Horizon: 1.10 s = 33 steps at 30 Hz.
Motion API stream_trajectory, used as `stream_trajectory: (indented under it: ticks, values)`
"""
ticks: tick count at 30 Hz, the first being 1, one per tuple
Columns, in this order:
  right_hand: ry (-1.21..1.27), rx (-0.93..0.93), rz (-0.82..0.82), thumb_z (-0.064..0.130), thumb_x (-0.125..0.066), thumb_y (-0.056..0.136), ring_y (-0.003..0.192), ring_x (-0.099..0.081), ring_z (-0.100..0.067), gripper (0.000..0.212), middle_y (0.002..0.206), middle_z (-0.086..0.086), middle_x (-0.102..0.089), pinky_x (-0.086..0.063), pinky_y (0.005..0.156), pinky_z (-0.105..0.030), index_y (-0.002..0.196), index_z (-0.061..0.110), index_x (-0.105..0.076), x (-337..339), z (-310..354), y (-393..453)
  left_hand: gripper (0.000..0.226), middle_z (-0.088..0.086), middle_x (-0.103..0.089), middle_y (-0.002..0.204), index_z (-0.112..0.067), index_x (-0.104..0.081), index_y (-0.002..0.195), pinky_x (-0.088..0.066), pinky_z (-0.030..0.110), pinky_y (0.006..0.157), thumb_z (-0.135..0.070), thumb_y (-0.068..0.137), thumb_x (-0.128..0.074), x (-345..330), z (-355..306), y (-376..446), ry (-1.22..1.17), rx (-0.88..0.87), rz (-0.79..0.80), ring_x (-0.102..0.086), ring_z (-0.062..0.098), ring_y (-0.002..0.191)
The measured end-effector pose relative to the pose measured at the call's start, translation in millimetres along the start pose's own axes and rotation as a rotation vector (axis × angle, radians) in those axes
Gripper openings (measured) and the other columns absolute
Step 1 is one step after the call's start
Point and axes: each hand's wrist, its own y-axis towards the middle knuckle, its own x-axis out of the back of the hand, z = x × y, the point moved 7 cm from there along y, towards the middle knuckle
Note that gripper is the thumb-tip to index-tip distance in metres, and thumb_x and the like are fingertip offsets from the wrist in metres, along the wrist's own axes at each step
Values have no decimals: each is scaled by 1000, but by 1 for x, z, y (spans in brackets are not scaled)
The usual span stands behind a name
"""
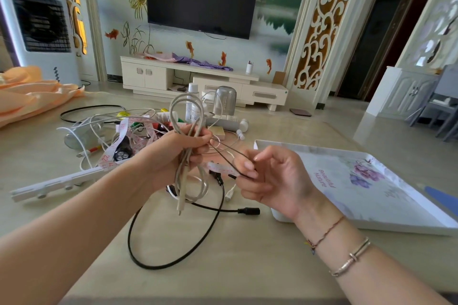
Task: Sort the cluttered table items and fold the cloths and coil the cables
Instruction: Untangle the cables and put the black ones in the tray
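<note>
My left hand (178, 156) grips a coiled grey cable (184, 106) above the table; its loops rise above my fist and its plug end (180, 208) hangs below. My right hand (270, 181) pinches a thin black elastic band (226, 153) that stretches from my left fingers to my right fingertips. A thick black cable (173, 252) lies in a loop on the table beneath my hands. A pile of white cables (84, 131) and a measuring tape (124, 141) lies behind to the left. An orange cloth (29, 96) is bunched at the far left.
A white floral tray (371, 188) lies on the right of the table. Bottles and a clear jar (224, 101) stand at the far edge. A white bar (54, 184) lies to the left, with a flashlight (122, 152) near the tape.
</note>
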Motion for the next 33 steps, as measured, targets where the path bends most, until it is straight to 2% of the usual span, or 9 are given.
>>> stream_trajectory:
  ticks: [5, 9, 13, 15, 17, 22, 26, 29, 33]
  values:
    - [357, 147, 44, 8, -48, 79, 43, -27, -10, 12, 71, 0, -50, -20, 45, -22, 83, 8, -60, -6, 7, 7, 12, -4, -52, 67, -11, -49, 85, -26, 11, 45, 0, 83, -53, -26, 11, -7, -119, 101, 225, -32, 3, 45]
    - [577, 359, -342, 0, -43, 88, 42, -39, -3, 28, 84, 2, -64, -29, 40, -13, 101, 8, -66, 23, 22, 4, 12, 1, -57, 74, -10, -45, 95, -27, 12, 43, -1, 86, -47, -26, 31, -3, -173, 190, 178, -29, 4, 43]
    - [-81, 371, -869, 7, -55, 93, 56, -58, -1, 22, 94, 6, -75, -36, 52, -15, 100, 20, -71, 52, 16, -11, 11, 4, -57, 78, -11, -45, 96, -25, 13, 40, 0, 93, -46, -29, 37, 1, 32, 132, 87, -28, 5, 42]
    - [-307, 416, -955, 14, -66, 89, 77, -67, 3, 13, 91, 9, -75, -42, 66, -16, 93, 24, -73, 49, 16, -14, 14, 5, -55, 77, -11, -45, 89, -23, 14, 39, 3, 94, -45, -33, 29, 2, 191, 25, 50, -29, 6, 41]
    - [-350, 374, -924, 36, -69, 85, 96, -64, 2, 11, 91, 16, -74, -45, 79, -23, 91, 27, -72, 49, 17, -9, 14, 5, -52, 77, -9, -45, 87, -23, 15, 40, 3, 94, -48, -42, 24, 0, 327, -60, 64, -31, 8, 41]
    - [-298, 169, -500, 76, -35, 71, 127, -49, -6, 75, 123, 17, -64, -27, 111, -44, 126, 31, -58, 44, 15, 10, 9, 0, -46, 69, -8, -45, 90, -24, 14, 42, -3, 96, -48, -52, 22, -6, 455, -45, 169, -29, 7, 43]
    - [-470, 216, -396, 66, -38, 78, 124, -52, -1, 69, 123, 11, -66, -28, 112, -43, 126, 21, -61, 29, 36, -2, 16, 1, -44, 58, -9, -45, 80, -21, 17, 41, -6, 95, -50, -59, 29, -11, 699, 149, 288, -27, 8, 40]
    - [-656, 245, -292, 58, -52, 71, 115, -56, 6, 64, 114, 7, -71, -42, 100, -21, 116, 15, -68, 14, 45, -11, 13, 9, -36, 63, -9, -44, 80, -18, 19, 42, -18, 81, -53, -55, 37, -19, 873, 345, 370, -25, 11, 39]
    - [-847, 311, -232, 25, -67, 84, 103, -67, -6, 26, 102, 7, -74, -51, 88, -18, 99, 6, -75, -6, 41, -9, 24, 4, -42, 77, -16, -51, 90, -34, 22, 50, -38, 82, -48, -36, 43, -15, 1240, 430, 308, -39, 13, 51]
